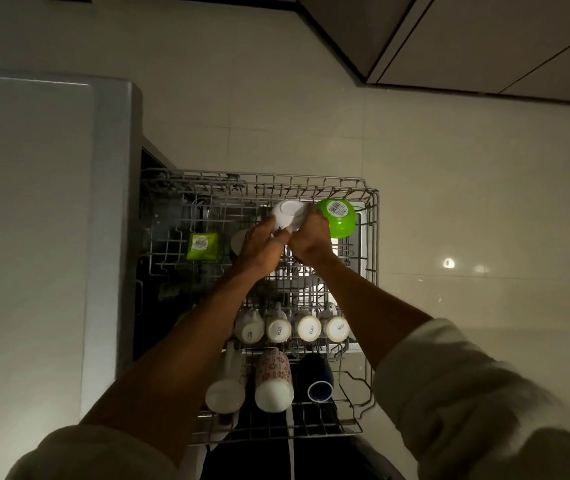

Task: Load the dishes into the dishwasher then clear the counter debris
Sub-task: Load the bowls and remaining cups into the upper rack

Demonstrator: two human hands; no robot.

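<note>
The pulled-out dishwasher rack fills the middle of the view. Both my hands reach to its far end. My left hand grips a white bowl turned bottom up, and my right hand holds the same bowl from the right side. Touching my right hand is a green bowl, upside down with a barcode sticker, in the rack's far right corner. A small green square dish sits upside down at the rack's left.
Several white mugs lie in a row across the rack. Nearer me lie a floral mug, a white cup and a dark blue mug. The counter top stands left, cabinets at the far right, tiled floor around.
</note>
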